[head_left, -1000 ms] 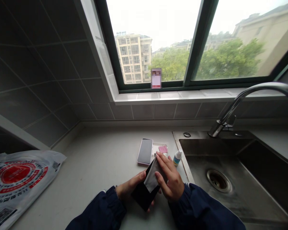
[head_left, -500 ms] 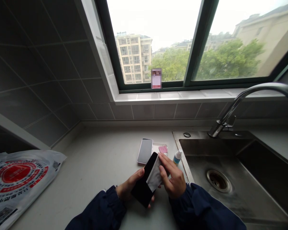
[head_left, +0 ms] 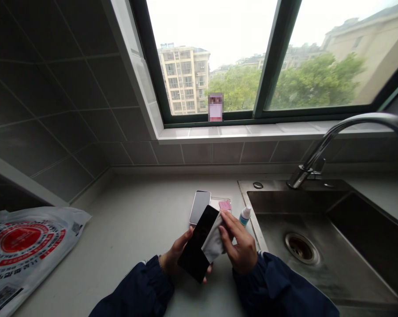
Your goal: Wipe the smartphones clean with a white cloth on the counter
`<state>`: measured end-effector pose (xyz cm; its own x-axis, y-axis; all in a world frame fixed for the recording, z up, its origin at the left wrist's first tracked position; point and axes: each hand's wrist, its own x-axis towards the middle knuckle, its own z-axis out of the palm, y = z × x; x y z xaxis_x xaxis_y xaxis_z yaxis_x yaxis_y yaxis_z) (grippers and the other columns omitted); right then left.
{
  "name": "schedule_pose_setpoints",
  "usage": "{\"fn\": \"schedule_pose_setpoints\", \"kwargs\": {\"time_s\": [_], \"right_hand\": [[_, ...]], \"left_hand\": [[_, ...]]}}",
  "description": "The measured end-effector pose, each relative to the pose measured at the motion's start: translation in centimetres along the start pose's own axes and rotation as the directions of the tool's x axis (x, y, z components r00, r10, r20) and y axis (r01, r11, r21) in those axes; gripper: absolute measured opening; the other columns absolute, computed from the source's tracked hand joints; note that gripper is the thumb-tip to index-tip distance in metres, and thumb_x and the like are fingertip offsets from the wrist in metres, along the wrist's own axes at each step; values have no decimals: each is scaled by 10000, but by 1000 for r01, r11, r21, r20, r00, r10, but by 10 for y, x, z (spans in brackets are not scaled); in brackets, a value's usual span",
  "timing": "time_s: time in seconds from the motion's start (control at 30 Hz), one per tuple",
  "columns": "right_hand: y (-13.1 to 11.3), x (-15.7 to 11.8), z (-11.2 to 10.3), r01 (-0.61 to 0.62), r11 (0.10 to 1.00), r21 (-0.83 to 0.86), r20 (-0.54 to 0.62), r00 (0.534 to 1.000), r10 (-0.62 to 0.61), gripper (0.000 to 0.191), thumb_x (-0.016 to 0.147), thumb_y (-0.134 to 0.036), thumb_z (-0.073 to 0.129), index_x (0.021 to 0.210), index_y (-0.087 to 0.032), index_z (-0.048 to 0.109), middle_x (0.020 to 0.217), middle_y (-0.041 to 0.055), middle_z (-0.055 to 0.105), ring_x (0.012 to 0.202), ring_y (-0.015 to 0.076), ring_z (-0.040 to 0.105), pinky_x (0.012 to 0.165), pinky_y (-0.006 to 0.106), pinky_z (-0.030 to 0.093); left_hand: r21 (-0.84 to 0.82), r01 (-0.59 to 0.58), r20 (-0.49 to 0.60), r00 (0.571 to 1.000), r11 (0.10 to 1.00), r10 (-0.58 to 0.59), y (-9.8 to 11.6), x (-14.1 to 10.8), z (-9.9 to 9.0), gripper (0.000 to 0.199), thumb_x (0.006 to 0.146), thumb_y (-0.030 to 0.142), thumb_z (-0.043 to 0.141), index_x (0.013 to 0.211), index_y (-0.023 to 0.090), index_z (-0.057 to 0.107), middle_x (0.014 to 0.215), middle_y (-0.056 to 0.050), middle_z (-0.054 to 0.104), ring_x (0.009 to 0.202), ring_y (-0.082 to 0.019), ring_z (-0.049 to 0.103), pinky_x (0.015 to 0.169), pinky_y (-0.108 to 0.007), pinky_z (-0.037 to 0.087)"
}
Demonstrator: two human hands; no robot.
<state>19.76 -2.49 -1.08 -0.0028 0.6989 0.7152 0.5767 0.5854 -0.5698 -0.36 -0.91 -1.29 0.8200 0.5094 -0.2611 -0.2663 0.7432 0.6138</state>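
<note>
A black smartphone [head_left: 199,242] is held tilted above the counter, gripped along its edges by my left hand [head_left: 179,251]. The thumb rests at its left edge and fingertips show below its right edge. My right hand [head_left: 240,242] pinches a light grey cloth [head_left: 213,242], which lies against the right part of the phone's screen. Behind the held phone, a second phone [head_left: 199,207] with a pale frame lies flat on the counter. A clear case [head_left: 217,201] with a pink piece [head_left: 225,205] on it is beside that phone, partly hidden.
A small white-capped bottle [head_left: 244,215] stands by the rim of the steel sink [head_left: 251,198], just beyond my right hand. The faucet [head_left: 313,158] arches over the sink. At the left lies a printed plastic bag [head_left: 30,251] on the counter [head_left: 119,229].
The held phone has shifted slightly left and turned, and more of its screen shows beside the cloth. My right hand with the cloth stays at nearly the same spot.
</note>
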Motion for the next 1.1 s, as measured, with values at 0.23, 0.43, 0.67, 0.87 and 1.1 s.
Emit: {"fn": "schedule_pose_setpoints", "kwargs": {"time_s": [0.23, 0.43, 0.67, 0.87, 1.1], "right_hand": [[3, -1, 1, -62, 998, 19, -25, 998, 63, 406, 916, -189, 567, 1321, -210, 583, 1290, 84, 618, 1180, 252, 603, 1018, 387, 503], [5, -2, 3, -121, 988, 92, -14, 992, 123, 351, 920, -227, 568, 1264, -199, 629, 1228, 82, 660, 1143, 242, 627, 1001, 373, 512], [3, -1, 0, -257, 954, 156, 58, 966, 251, 310, 930, -314, 561, 1196, -205, 675, 1141, 63, 709, 1055, 229, 680, 943, 313, 543], [2, -1, -3, -446, 868, 218, 158, 894, 420, 341, 912, -416, 581, 1147, -203, 705, 1108, 60, 725, 1036, 239, 686, 943, 304, 530], [0, 6, -5, -528, 806, 268, 224, 847, 481, 384, 937, -496, 512, 964, -194, 747, 978, 56, 754, 916, 250, 705, 789, 297, 556]], "left_hand": [[13, -3, 70, 998, 1000, 2, 1, 1, -1, 782, 839, 733, 354, 1253, 109, 576, 921, -174, 686, 746, -266, 677, 622, -411, 556], [50, 64, 146, 987, 997, -70, 1, 0, -1, 801, 808, 749, 409, 1163, 64, 623, 984, -179, 662, 758, -243, 662, 538, -301, 525], [69, 148, 126, 980, 987, -156, -1, -2, -1, 788, 758, 719, 539, 1220, 82, 593, 1066, -182, 650, 775, -253, 666, 519, -285, 507], [103, 121, 120, 984, 987, -133, 1, -5, 4, 681, 791, 614, 598, 1315, 191, 498, 1160, -173, 631, 806, -261, 679, 600, -362, 542], [134, 140, 127, 979, 981, -158, 0, -4, 3, 661, 801, 626, 567, 1218, 114, 579, 1197, -211, 606, 822, -275, 672, 641, -421, 553]]}}
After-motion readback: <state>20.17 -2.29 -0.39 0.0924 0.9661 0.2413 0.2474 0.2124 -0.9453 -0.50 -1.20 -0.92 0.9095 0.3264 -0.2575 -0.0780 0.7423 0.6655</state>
